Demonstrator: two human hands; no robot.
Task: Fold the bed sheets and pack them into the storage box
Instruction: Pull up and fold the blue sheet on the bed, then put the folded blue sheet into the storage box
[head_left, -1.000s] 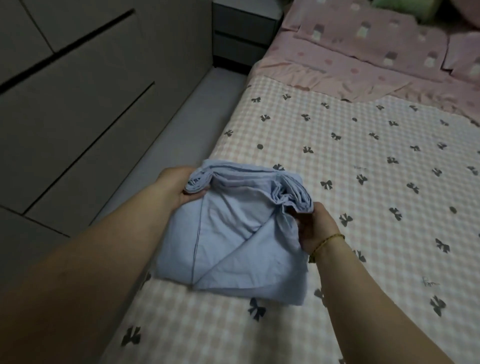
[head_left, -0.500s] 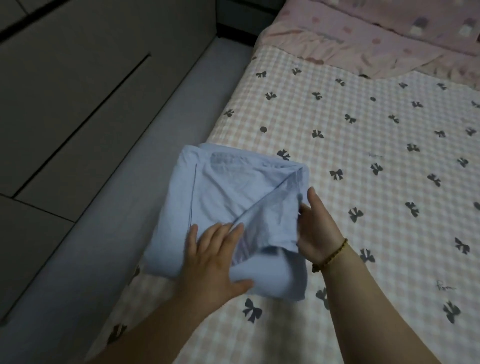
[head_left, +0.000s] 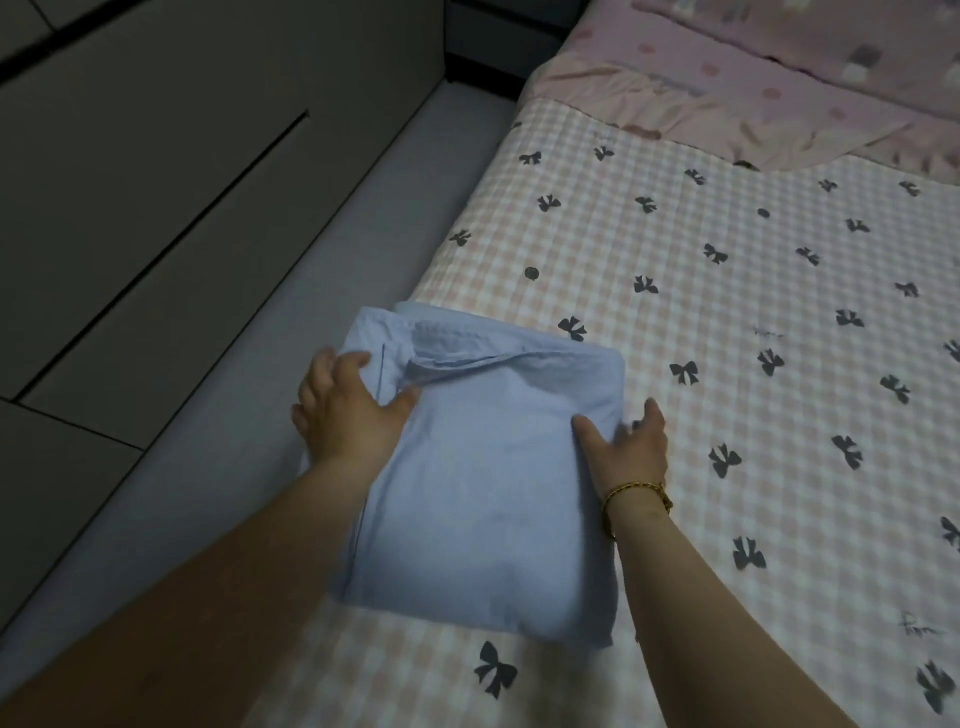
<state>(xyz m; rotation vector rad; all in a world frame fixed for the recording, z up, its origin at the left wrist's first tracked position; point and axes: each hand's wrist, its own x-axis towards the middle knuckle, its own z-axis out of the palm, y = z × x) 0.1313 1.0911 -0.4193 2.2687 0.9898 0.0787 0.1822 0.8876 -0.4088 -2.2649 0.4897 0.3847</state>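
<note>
Flat grey cupboard fronts (head_left: 156, 182) stood at the far left, then a pale strip of floor (head_left: 260, 415) ran alongside the bed. The left hand (head_left: 348, 410) lay on the left side of the folded blue sheet (head_left: 493, 493). Its fingers were spread over that edge and its thumb stretched flat across the top layer, pressing rather than pinching.

The sheet sat as a thick, roughly square bundle at the left margin of the checked bed cover (head_left: 753, 338), with a puckered hem showing near its far side. The right hand (head_left: 631, 441) met the bundle's right edge, thumb laid on top and fingers straight alongside it on the cover. Those fingers were blurred, so whether any were tucked beneath could not be told. A gold bracelet (head_left: 636, 493) circled that wrist. Beyond and to the right, a pink quilt (head_left: 753, 78) lay rumpled at the head of the bed.

The sheet looked soft, light and limp. Its layers would probably slide and fan open if it were lifted by a corner or by the top layer alone. The safer hold seemed to be at the two opposite sides, with fingers slipped underneath and thumbs clamping from above, so the stack would travel flat and keep its folds.

By count there was one folded sheet, two hands, one bracelet and one quilt — and no storage box anywhere in view.
</note>
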